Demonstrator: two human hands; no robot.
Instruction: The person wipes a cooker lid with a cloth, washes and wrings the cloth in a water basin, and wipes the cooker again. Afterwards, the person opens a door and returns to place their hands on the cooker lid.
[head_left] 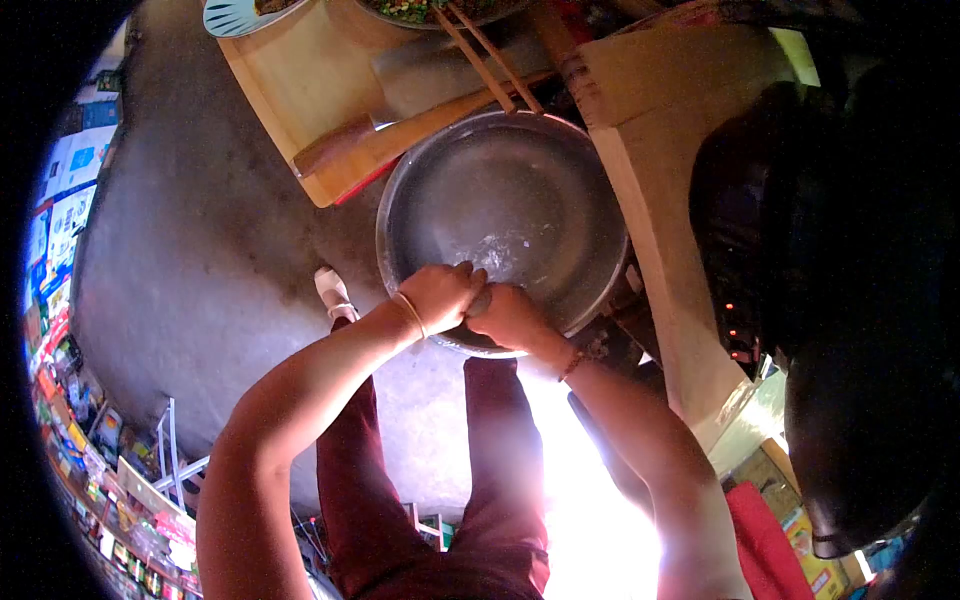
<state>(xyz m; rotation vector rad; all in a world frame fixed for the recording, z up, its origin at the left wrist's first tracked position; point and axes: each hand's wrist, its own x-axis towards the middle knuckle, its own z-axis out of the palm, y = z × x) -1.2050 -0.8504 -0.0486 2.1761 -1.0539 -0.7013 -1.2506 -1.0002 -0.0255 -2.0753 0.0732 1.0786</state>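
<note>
A wide round metal basin with some water in its bottom is in the middle of the view. Over its near edge my left hand and my right hand meet, knuckles close together. The fingers of both are curled closed. A small dark grey patch shows between them, too little of it to name. Around the left wrist is a thin bracelet, and a beaded one sits on the right wrist.
Beyond the basin lies a wooden board with a broad-bladed knife. Wooden chopsticks lean from a pan of chopped food toward the basin rim. A patterned plate stands at top left, cardboard at right.
</note>
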